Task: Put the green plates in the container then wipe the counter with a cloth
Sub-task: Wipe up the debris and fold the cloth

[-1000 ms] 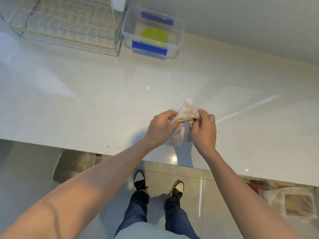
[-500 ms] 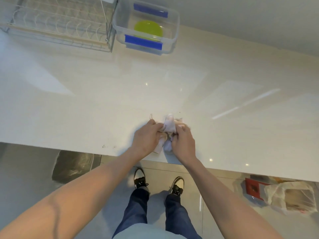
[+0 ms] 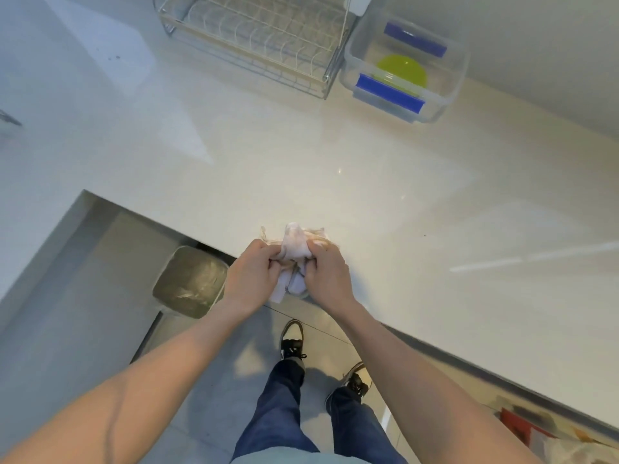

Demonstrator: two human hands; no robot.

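A pale, crumpled cloth [image 3: 294, 244] is bunched between my two hands at the near edge of the white counter [image 3: 368, 182]. My left hand [image 3: 253, 272] grips its left side and my right hand [image 3: 326, 272] grips its right side. Part of the cloth hangs down between my fists. A green plate [image 3: 402, 70] lies inside the clear plastic container [image 3: 405, 67] with blue clips, far back right on the counter, well away from both hands.
A wire dish rack [image 3: 258, 38] stands left of the container. A bin lined with plastic [image 3: 189, 281] sits on the floor under the counter's edge, left of my hands. The counter has a corner at the left. Bags lie on the floor at the lower right.
Both hands have drawn the cloth back from mid-counter to the near edge and bunched it tighter. My view has swung left, so rack and container now sit further right.
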